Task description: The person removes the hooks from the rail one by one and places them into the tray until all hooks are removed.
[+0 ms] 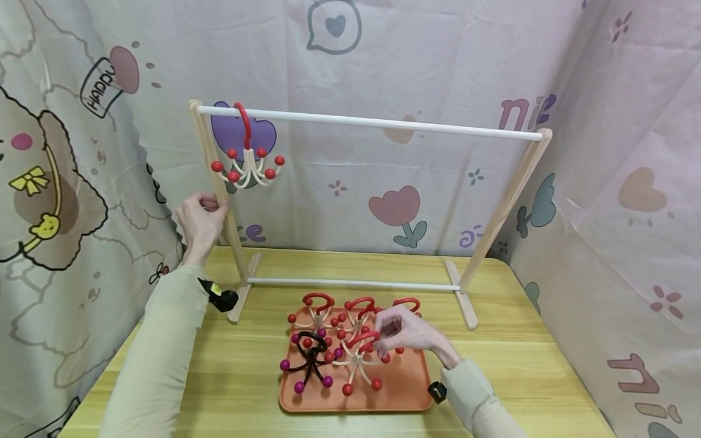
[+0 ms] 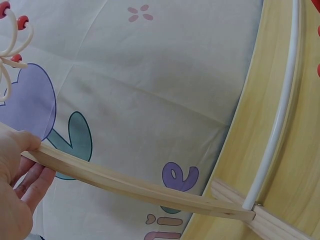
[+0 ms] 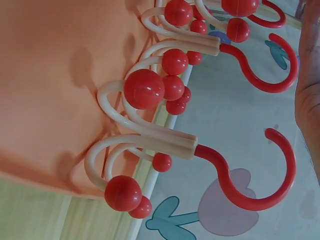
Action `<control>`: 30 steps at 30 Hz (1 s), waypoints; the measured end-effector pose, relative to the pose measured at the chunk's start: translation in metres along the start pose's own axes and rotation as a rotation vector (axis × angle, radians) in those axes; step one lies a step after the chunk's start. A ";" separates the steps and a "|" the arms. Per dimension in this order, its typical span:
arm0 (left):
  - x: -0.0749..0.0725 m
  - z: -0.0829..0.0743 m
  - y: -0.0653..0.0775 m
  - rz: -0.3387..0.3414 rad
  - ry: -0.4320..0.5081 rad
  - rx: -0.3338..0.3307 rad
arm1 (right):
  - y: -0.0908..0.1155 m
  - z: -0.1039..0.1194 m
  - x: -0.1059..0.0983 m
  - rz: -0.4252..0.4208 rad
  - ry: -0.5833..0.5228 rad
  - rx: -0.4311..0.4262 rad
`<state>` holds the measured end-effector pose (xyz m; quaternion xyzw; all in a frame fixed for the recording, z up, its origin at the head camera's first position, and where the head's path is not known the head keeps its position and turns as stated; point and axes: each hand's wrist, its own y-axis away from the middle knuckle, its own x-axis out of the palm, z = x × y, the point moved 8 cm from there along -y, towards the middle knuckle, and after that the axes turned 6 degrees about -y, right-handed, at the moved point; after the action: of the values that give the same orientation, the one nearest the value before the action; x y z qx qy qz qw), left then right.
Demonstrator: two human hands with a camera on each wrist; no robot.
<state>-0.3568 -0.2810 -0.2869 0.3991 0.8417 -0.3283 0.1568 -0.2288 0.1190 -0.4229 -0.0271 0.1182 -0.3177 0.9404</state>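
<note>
My left hand (image 1: 202,219) grips the left wooden post (image 2: 125,185) of a rack, thumb on one side and fingers on the other. From the rack's white top bar (image 1: 356,121) hangs a cream hanger (image 1: 249,167) with a red hook and red balls on curved arms. Over an orange tray (image 1: 405,389), my right hand (image 1: 408,331) pinches at the red hook of the front cream hanger (image 1: 357,365); its fingertips are partly hidden. Left of that hanger stands a black hanger (image 1: 311,359) with purple balls. In the right wrist view, my right palm (image 3: 310,95) shows at the edge.
More red-hooked cream hangers, including one at the back right (image 3: 170,142), stand close together along the tray's far side. A white lower bar (image 1: 350,283) and wooden feet (image 1: 461,295) are behind the tray. Patterned curtain (image 1: 339,67) encloses the table (image 1: 526,365).
</note>
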 end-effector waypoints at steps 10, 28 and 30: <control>0.000 0.000 -0.001 0.007 -0.004 -0.005 | -0.001 -0.008 0.004 0.034 -0.025 0.042; 0.000 0.000 -0.001 -0.007 0.011 -0.003 | 0.003 -0.009 -0.003 0.024 -0.081 0.005; 0.000 0.000 -0.001 -0.008 0.014 -0.005 | 0.005 -0.008 -0.004 0.014 -0.077 -0.003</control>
<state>-0.3577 -0.2815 -0.2866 0.3977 0.8451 -0.3240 0.1504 -0.2311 0.1257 -0.4303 -0.0401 0.0824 -0.3099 0.9464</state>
